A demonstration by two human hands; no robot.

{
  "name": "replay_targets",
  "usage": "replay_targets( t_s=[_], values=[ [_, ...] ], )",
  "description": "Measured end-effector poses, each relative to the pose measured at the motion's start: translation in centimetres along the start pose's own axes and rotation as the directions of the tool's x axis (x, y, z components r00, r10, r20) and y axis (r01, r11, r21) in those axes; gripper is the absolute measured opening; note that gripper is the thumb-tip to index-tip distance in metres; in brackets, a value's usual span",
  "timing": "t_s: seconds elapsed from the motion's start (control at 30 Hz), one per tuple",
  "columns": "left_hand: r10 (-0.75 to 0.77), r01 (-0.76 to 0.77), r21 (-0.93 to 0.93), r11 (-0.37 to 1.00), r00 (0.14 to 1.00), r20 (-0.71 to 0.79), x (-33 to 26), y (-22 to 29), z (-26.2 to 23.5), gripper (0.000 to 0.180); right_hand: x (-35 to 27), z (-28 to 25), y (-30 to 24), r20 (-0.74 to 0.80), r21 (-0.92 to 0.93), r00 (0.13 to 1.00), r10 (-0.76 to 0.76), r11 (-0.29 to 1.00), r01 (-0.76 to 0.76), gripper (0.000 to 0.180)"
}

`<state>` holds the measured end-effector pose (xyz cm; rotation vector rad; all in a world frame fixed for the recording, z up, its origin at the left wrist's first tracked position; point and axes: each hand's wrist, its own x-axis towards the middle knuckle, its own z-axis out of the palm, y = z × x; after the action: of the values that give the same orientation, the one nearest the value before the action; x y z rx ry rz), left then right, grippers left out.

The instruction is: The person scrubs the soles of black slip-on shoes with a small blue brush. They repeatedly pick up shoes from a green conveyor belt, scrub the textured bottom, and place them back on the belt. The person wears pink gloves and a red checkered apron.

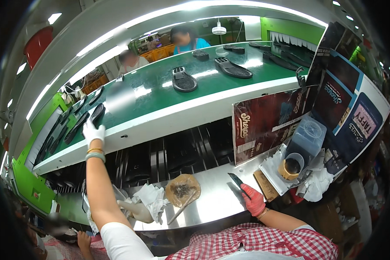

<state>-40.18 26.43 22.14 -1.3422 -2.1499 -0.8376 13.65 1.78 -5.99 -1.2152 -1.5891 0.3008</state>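
Brown dish point(196, 190) w/ dark bits point(182, 190); R hand point(254, 201) w/ blk tool point(235, 178).

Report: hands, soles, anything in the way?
Left hand at black sole on green belt, contact unclear. Right hand gripping dark tool. Neighbouring sole alongside, nothing visibly blocking.

On my feed I have a factory floor, evidently a shoe-making line: a green conveyor belt point(160, 71) runs from left to right, carrying black shoe soles point(185, 80) between green machine housings point(26, 182). Strip lights point(104, 43) arch over it. Along the far side I see a person in blue point(200, 43) and another in white point(136, 63), with yellow crates point(160, 53) behind; a metal worktop point(223, 193) fronts the near side
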Motion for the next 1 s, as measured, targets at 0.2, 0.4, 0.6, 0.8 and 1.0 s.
replay_targets(
  t_s=[0.2, 0.4, 0.6, 0.8, 1.0],
  values=[
    [-0.275, 0.243, 0.174, 0.954, 0.943, 0.188, 4.3, -4.3, -0.8, 0.096, -0.8, -0.1, 1.0, 0.028, -0.085, 0.998, 0.064, 0.994, -0.062, 0.030],
    [-0.063, 0.129, -0.145, 0.981, 0.920, 0.387, 6.6, -7.4, -0.2, 0.086, 0.4, -0.1, -0.5, 0.100, -0.184, 0.995, 0.029, 0.983, -0.011, 0.030],
    [-0.115, 0.302, -0.701, 0.646, 0.946, 0.302, 8.2, -10.6, 1.6, 0.073, 0.2, 0.2, -0.8, 0.100, -0.216, 0.995, -0.019, 0.976, 0.040, 0.034],
    [-0.090, 0.089, -0.988, 0.127, 0.993, 0.078, -1.7, -1.4, -1.7, 0.047, 0.4, 0.2, -0.8, 0.003, -0.194, 0.999, -0.051, 0.980, 0.050, 0.034],
    [0.083, 0.133, -0.990, -0.053, 0.988, 0.129, -26.9, 11.9, -9.1, 0.058, 0.1, -2.6, -1.3, -0.115, -0.036, 0.992, -0.045, 0.998, 0.042, 0.030]
  ],
)
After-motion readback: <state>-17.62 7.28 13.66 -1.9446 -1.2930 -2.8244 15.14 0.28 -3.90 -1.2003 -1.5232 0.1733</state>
